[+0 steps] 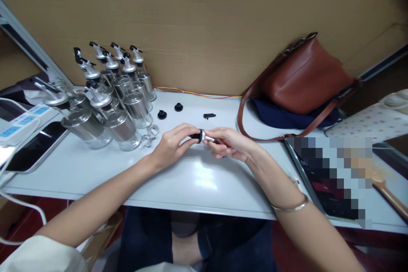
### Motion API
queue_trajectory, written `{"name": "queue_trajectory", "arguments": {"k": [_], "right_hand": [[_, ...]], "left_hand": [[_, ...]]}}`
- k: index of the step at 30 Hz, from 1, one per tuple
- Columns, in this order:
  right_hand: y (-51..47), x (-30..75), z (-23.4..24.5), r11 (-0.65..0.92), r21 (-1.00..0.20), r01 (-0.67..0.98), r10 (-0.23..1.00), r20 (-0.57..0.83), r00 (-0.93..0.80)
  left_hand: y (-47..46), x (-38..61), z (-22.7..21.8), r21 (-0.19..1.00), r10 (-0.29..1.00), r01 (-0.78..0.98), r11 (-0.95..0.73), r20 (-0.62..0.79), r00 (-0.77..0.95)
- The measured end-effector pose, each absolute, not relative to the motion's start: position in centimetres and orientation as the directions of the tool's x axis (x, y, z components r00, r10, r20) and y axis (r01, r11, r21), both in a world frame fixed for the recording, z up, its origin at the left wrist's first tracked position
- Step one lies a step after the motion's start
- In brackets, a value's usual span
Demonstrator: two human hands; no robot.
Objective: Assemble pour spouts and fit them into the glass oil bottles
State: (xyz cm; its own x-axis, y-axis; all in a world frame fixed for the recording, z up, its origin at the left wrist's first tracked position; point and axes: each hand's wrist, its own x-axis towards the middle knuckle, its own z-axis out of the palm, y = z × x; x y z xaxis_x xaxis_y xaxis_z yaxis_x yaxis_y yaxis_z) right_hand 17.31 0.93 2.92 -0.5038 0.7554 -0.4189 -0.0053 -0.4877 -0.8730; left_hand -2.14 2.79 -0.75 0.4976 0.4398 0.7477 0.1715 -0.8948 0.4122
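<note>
Both hands meet above the middle of the white table on one bottle pour spout (202,136), a small silver and black piece. My left hand (172,144) is closed, with thumb and fingers pinching its black end. My right hand (231,142) has its fingers closed around the silver nozzle side, and part of the spout is hidden by them. Beyond the hands lie two black stoppers, one (162,114) nearer and one (178,106) farther back. Several short black pins (209,115) lie in a small pile to their right. Silver caps (150,135) rest left of my left hand.
Several glass and steel bottles with pour spouts (121,125) crowd the left. A power strip (27,121) and a phone (35,146) lie beside them. At right are a brown leather bag (309,78), a tablet (321,182) and a wooden-handled tool (390,195). Cardboard (204,29) stands behind.
</note>
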Motion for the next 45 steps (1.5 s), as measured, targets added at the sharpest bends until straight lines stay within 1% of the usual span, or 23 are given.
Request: {"name": "queue_trajectory", "arguments": {"k": [1, 3, 5, 7, 9, 11, 13, 15, 16, 18, 20, 21, 23, 27, 30, 32, 34, 37, 39, 41, 42, 44, 45], "right_hand": [[1.0, 17.3, 2.8, -0.492, -0.87, -0.015, 0.751, -0.416, -0.513], [1.0, 17.0, 2.5, -0.454, -0.889, -0.065, 0.789, -0.367, -0.492], [1.0, 16.6, 2.1, -0.353, -0.928, -0.117, 0.862, -0.274, -0.428], [0.9, 16.1, 1.8, -0.23, -0.966, -0.121, 0.914, -0.171, -0.368], [0.9, 15.8, 1.7, -0.1, -0.994, -0.051, 0.939, -0.077, -0.337], [0.7, 15.7, 1.6, 0.066, -0.992, 0.107, 0.954, 0.032, -0.297], [0.6, 15.7, 1.7, 0.241, -0.91, 0.336, 0.951, 0.153, -0.267], [0.5, 15.9, 1.7, 0.374, -0.757, 0.536, 0.924, 0.257, -0.283], [0.5, 16.0, 1.7, 0.427, -0.675, 0.601, 0.903, 0.294, -0.312], [0.5, 16.0, 1.6, 0.521, -0.542, 0.66, 0.854, 0.347, -0.389], [0.6, 16.1, 1.5, 0.578, -0.467, 0.669, 0.815, 0.375, -0.442], [0.6, 16.1, 1.5, 0.584, -0.458, 0.67, 0.81, 0.382, -0.445], [0.7, 16.1, 1.5, 0.55, -0.49, 0.676, 0.834, 0.372, -0.408], [0.7, 16.2, 1.8, 0.417, -0.656, 0.629, 0.907, 0.257, -0.333], [0.7, 16.4, 2.1, 0.302, -0.798, 0.521, 0.938, 0.151, -0.313], [0.8, 16.5, 2.2, 0.192, -0.893, 0.407, 0.948, 0.061, -0.313], [0.9, 16.6, 2.2, 0.063, -0.957, 0.284, 0.943, -0.036, -0.332], [1.1, 16.9, 2.3, -0.156, -0.978, 0.138, 0.897, -0.199, -0.395], [1.1, 16.8, 2.2, -0.281, -0.956, 0.08, 0.85, -0.287, -0.442], [1.1, 16.6, 1.9, -0.311, -0.95, 0.037, 0.849, -0.295, -0.438], [1.1, 16.4, 1.7, -0.288, -0.958, 0.018, 0.87, -0.269, -0.413], [1.1, 16.0, 1.4, -0.184, -0.983, 0.008, 0.921, -0.175, -0.349], [1.1, 15.8, 1.3, -0.115, -0.993, 0.029, 0.94, -0.118, -0.321]], "left_hand": [[2.8, -2.2, -0.7, 0.399, 0.431, 0.177, -0.9, 0.75, 0.502], [3.0, -2.3, -0.5, 0.408, 0.455, 0.207, -0.889, 0.737, 0.5], [3.3, -2.4, -0.4, 0.448, 0.511, 0.249, -0.858, 0.711, 0.483], [3.5, -2.4, -0.3, 0.499, 0.569, 0.276, -0.822, 0.684, 0.457], [3.6, -2.5, -0.2, 0.56, 0.621, 0.274, -0.782, 0.659, 0.425], [3.6, -2.4, -0.2, 0.652, 0.692, 0.253, -0.715, 0.609, 0.387], [3.7, -2.3, -0.3, 0.784, 0.791, 0.208, -0.585, 0.495, 0.36], [4.0, -2.3, -0.5, 0.908, 0.868, 0.138, -0.396, 0.321, 0.38], [4.1, -2.3, -0.6, 0.951, 0.883, 0.099, -0.292, 0.228, 0.41], [4.5, -2.3, -0.8, 0.994, 0.871, 0.035, -0.108, 0.077, 0.486], [4.7, -2.3, -0.8, 1.0, 0.849, 0.001, -0.013, 0.011, 0.528], [4.7, -2.3, -0.7, 1.0, 0.852, -0.014, -0.008, 0.015, 0.524], [4.5, -2.2, -0.5, 0.997, 0.871, -0.052, -0.054, 0.072, 0.485], [3.7, -1.8, -0.3, 0.984, 0.877, -0.093, -0.149, 0.175, 0.448], [3.2, -1.8, -0.5, 0.957, 0.849, -0.018, -0.291, 0.266, 0.457], [3.0, -2.0, -0.7, 0.894, 0.813, 0.092, -0.438, 0.35, 0.466], [2.8, -2.1, -0.7, 0.795, 0.763, 0.198, -0.573, 0.43, 0.483], [2.5, -2.2, -0.5, 0.672, 0.689, 0.267, -0.691, 0.5, 0.524], [2.5, -2.1, -0.4, 0.64, 0.667, 0.281, -0.715, 0.505, 0.547], [2.7, -2.1, -0.4, 0.643, 0.672, 0.287, -0.71, 0.499, 0.547], [2.8, -2.1, -0.4, 0.655, 0.685, 0.289, -0.698, 0.492, 0.538], [3.0, -2.1, -0.6, 0.698, 0.723, 0.287, -0.656, 0.471, 0.506], [3.1, -2.2, -0.6, 0.726, 0.745, 0.28, -0.628, 0.457, 0.486]]}}
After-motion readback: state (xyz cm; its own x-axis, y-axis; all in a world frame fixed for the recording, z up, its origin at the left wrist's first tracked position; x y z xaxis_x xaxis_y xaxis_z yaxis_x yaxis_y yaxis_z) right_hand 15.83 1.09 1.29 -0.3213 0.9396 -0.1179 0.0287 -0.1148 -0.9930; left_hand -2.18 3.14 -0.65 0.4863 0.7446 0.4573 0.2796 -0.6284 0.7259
